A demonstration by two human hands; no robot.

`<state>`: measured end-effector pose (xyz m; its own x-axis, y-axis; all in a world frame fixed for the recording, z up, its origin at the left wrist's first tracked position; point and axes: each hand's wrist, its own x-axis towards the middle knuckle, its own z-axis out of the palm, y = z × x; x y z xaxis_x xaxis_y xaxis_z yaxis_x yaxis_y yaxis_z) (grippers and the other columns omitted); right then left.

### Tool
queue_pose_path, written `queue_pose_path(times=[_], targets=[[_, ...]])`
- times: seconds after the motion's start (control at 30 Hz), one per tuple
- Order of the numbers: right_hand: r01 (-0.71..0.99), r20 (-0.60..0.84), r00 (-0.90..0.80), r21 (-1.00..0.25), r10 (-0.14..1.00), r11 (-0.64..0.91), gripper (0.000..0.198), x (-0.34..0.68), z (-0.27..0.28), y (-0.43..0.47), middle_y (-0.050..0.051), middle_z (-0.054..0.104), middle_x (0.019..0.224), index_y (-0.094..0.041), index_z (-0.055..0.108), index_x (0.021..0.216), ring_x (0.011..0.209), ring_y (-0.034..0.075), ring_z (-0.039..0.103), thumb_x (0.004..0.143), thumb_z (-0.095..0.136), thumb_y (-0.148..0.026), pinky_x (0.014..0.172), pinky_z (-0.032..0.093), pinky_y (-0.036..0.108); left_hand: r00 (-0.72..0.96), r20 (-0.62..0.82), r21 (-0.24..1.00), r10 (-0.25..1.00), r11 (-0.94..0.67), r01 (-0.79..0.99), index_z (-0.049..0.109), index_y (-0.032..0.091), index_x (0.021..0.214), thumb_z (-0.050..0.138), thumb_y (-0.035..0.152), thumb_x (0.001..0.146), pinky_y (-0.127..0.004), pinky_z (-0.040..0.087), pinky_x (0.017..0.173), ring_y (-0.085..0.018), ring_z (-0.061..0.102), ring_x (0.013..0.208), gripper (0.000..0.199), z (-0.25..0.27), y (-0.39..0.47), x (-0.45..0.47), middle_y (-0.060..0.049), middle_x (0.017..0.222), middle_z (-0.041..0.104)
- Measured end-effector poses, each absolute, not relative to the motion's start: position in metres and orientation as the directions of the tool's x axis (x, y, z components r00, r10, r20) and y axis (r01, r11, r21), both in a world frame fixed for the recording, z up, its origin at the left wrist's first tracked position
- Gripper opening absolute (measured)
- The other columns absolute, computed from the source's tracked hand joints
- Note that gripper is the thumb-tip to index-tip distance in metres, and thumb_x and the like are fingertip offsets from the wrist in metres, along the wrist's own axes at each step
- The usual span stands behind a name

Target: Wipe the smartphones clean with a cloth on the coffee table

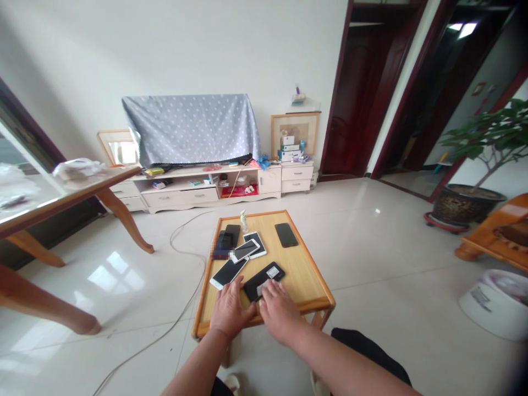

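A black smartphone point(269, 271) lies slantwise near the front of the small wooden table point(308, 275), a white label on its upper part. My left hand point(231, 308) grips its near left end, thumb and fingers on either side. From the right, my right hand point(279, 309) has bent fingers closed on the phone's lower part. A pale patch point(260, 287) shows by those fingertips; whether it is a sticker or a loose piece I cannot tell. Close by rest a white-framed phone point(227, 274), a smaller white phone point(246, 251) and another white phone point(260, 251) partly beneath it.
Dark phones point(231, 235) lie at the table's left, partly blurred. Another black phone point(286, 235) is at the back right. A pump bottle point(243, 221) stands at the far edge. A cable point(177, 319) runs over the floor; a white bucket point(495, 302) stands right.
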<state>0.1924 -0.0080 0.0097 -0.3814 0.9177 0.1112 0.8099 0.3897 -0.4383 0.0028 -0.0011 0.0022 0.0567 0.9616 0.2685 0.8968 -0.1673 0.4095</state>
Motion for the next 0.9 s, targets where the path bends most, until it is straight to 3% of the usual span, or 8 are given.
queue_pose_path(times=[0.13, 0.33, 0.5, 0.7, 0.9], targets=[[0.74, 0.136, -0.483, -0.465, 0.865, 0.486, 0.049, 0.185, 0.013, -0.02, 0.013, 0.045, 0.155, -0.014, 0.055, 0.144, 0.147, 0.025, 0.036, 0.105, 0.033, -0.034, 0.124, 0.019, 0.041, 0.058, 0.26, 0.41, 0.964, -0.164, 0.897, 0.043, 0.022, 0.139, 0.067, 0.04, 0.075, -0.048, 0.041, 0.106, -0.031, 0.058, 0.122, 0.071, 0.002, -0.001, 0.003, -0.01, 0.123, 0.069], [0.852, 0.078, -0.312, -0.417, 0.947, 0.316, 0.05, 0.202, 0.026, 0.013, 0.014, 0.049, 0.152, -0.014, 0.061, 0.137, 0.145, 0.027, 0.039, 0.105, 0.029, -0.035, 0.123, 0.021, 0.046, 0.065, 0.279, 0.394, 0.958, -0.176, 0.902, 0.042, 0.022, 0.14, 0.067, 0.036, 0.072, -0.047, 0.041, 0.106, -0.032, 0.057, 0.123, 0.074, 0.002, -0.002, 0.002, -0.01, 0.123, 0.068], [0.728, 0.144, -0.508, -0.456, 0.849, 0.512, 0.048, 0.183, 0.02, -0.004, 0.012, 0.051, 0.151, -0.016, 0.061, 0.137, 0.144, 0.024, 0.039, 0.106, 0.032, -0.037, 0.123, 0.02, 0.041, 0.066, 0.26, 0.405, 0.963, -0.171, 0.898, 0.042, 0.022, 0.14, 0.066, 0.029, 0.071, -0.045, 0.041, 0.106, -0.031, 0.058, 0.121, 0.074, 0.001, -0.001, 0.001, -0.01, 0.124, 0.068], [0.775, 0.086, -0.448, -0.458, 0.89, 0.435, 0.049, 0.177, 0.027, 0.004, 0.011, 0.05, 0.152, -0.018, 0.061, 0.138, 0.145, 0.025, 0.039, 0.106, 0.028, -0.038, 0.122, 0.021, 0.045, 0.048, 0.283, 0.434, 0.958, -0.173, 0.884, 0.043, 0.022, 0.139, 0.062, 0.038, 0.079, -0.049, 0.039, 0.108, -0.032, 0.056, 0.124, 0.066, 0.003, -0.003, 0.002, -0.012, 0.123, 0.068], [0.73, 0.153, -0.511, -0.443, 0.846, 0.521, 0.048, 0.161, 0.023, -0.007, 0.012, 0.054, 0.148, -0.018, 0.061, 0.137, 0.142, 0.027, 0.042, 0.105, 0.032, -0.04, 0.123, 0.017, 0.044, 0.087, 0.24, 0.437, 0.967, -0.187, 0.88, 0.034, 0.02, 0.146, 0.057, 0.015, 0.065, -0.045, 0.037, 0.109, -0.03, 0.056, 0.122, 0.085, 0.004, -0.005, -0.003, -0.012, 0.127, 0.067]])
